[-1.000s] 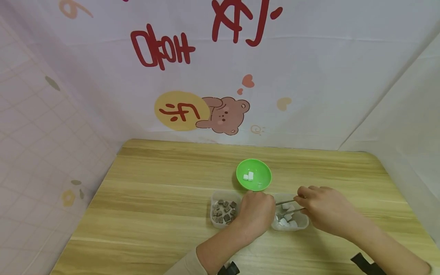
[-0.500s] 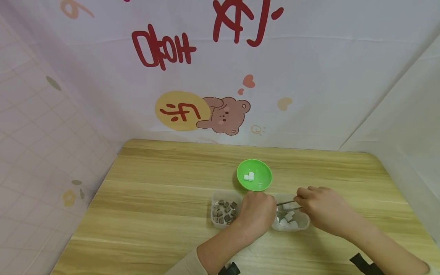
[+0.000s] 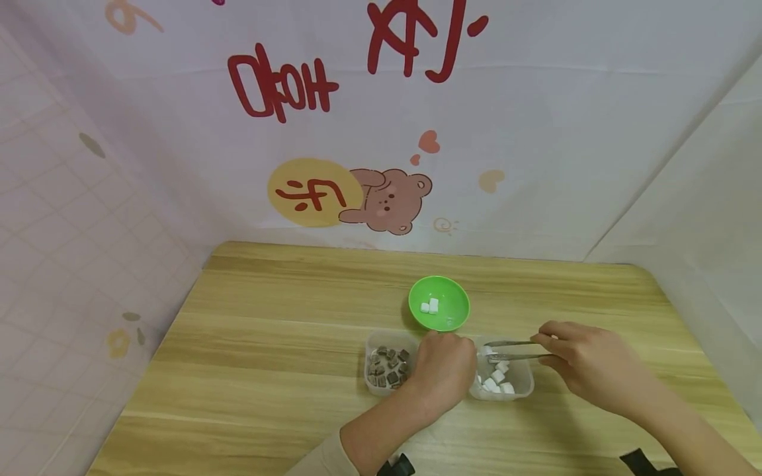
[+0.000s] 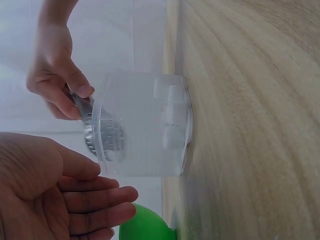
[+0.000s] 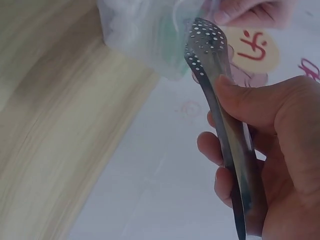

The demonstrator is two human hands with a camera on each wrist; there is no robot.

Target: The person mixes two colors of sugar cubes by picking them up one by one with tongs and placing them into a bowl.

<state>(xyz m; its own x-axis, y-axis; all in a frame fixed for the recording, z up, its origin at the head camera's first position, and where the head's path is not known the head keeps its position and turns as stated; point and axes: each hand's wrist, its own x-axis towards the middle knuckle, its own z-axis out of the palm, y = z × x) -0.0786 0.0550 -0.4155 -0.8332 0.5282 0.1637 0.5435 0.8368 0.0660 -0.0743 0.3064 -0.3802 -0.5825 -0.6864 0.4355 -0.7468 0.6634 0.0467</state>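
We found the right grip (image 3: 586, 363) wrapped round metal tongs (image 5: 236, 147), their tips slightly parted inside the clear box (image 4: 145, 155) of white cubes (image 3: 498, 376); one cube (image 3: 487, 350) appeared caught between them. The left grip (image 3: 445, 367), fingers loosely extended, lay at the box's rim. We judged this the picking step; the next move called for a steady lift, probably toward the green bowl (image 3: 443, 291).

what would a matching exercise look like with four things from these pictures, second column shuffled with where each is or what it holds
1. green bowl
2. metal tongs
3. dark cubes
4. pink bear

A. printed on the white backdrop
B. inside the box on the left
C. holds white cubes
D. gripped by the right hand

Pairs: 1-C, 2-D, 3-B, 4-A
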